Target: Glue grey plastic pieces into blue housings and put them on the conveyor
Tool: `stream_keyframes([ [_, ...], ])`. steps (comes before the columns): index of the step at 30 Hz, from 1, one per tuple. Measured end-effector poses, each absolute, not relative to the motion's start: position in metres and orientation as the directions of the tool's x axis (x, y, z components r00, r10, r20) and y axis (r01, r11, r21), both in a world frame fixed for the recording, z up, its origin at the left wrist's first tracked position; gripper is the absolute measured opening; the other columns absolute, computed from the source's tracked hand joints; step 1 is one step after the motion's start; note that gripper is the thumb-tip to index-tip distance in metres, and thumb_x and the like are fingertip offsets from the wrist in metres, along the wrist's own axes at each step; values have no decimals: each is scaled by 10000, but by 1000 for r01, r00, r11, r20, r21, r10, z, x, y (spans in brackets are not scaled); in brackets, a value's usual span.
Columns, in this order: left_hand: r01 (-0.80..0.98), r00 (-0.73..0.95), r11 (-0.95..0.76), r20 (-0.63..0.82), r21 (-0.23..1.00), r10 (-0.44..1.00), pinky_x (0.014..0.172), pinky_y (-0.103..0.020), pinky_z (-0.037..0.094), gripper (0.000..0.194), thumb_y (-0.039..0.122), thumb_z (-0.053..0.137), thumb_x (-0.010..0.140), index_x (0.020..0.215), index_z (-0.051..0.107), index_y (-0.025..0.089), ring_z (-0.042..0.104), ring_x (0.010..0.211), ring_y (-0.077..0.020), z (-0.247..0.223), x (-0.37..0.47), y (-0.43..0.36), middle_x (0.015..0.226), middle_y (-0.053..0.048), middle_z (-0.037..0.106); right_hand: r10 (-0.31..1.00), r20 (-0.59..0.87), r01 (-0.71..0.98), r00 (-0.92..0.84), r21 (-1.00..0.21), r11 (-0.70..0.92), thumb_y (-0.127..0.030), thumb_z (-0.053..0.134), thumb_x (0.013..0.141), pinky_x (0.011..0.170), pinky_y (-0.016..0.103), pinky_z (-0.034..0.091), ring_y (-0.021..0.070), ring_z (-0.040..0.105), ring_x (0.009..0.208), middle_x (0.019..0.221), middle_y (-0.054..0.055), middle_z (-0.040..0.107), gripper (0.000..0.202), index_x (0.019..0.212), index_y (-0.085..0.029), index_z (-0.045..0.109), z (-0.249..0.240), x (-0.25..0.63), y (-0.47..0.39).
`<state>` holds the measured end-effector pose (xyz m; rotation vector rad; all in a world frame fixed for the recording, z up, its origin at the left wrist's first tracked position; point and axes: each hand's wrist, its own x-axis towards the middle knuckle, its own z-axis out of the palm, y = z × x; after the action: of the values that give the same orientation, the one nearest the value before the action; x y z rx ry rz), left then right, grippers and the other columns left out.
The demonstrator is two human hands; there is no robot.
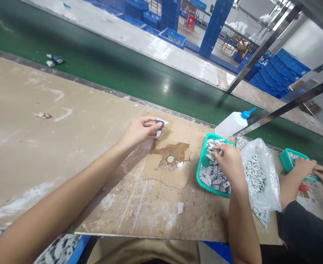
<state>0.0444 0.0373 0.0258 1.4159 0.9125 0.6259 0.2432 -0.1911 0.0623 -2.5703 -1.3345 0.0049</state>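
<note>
My left hand [147, 126] is closed over the workbench, pinching a small dark-blue and white plastic piece [158, 124] between thumb and fingers. My right hand [230, 159] reaches into a green basket [199, 179] of small flat grey pieces [213, 178]. Its thumb and forefinger are pressed together among the pieces; what lies between them is too small to make out. Between my hands, a round metal cap [170, 159] with a pale centre rests on a stained cardboard sheet [182, 179].
A white squeeze bottle [230, 125] with a blue nozzle leans behind the basket. To its right lies a clear plastic bag [271, 179] of small pieces. A co-worker's hands [304, 165] are at another green basket [285, 161]. A green belt [139, 82] runs behind the bench.
</note>
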Motion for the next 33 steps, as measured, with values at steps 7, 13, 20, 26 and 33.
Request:
stream_keyframes([
  [7,464,324,-173,16,869,946,727,-262,543,408,299,720,825,1186,669,114,718,785,-199,11,103,130,934,-102,769,728,-45,725,684,-58,-686,-107,763,719,693,298,430,246,648,875,952,103,672,245,939,-162,669,36,239,-187],
  [13,547,228,-216,104,809,968,884,-298,508,353,238,752,782,1105,733,97,715,960,-257,10,127,173,1043,-146,760,718,-23,714,696,-83,-695,-74,717,745,658,285,431,244,663,889,943,89,675,147,821,-185,659,30,242,-184],
  [20,557,156,-182,113,810,981,967,-335,468,284,252,670,845,1056,744,75,664,1128,-306,8,108,184,1136,-198,733,699,122,698,705,-297,-652,-176,553,878,677,319,485,239,673,773,858,133,704,146,825,-144,685,21,253,-181],
  [26,521,153,-192,130,832,980,960,-341,472,311,274,503,956,1109,714,105,656,1138,-284,7,74,158,1194,-158,722,703,286,712,651,-552,-434,-245,523,842,706,347,569,202,675,683,873,101,726,220,909,-148,709,26,249,-182],
  [33,460,281,-253,131,851,951,989,-329,497,285,222,546,921,1135,715,136,670,1141,-260,-2,52,91,1208,-136,721,866,247,559,435,-828,-45,-299,570,866,670,303,614,192,728,754,904,86,761,299,1081,-166,730,32,208,-171],
])
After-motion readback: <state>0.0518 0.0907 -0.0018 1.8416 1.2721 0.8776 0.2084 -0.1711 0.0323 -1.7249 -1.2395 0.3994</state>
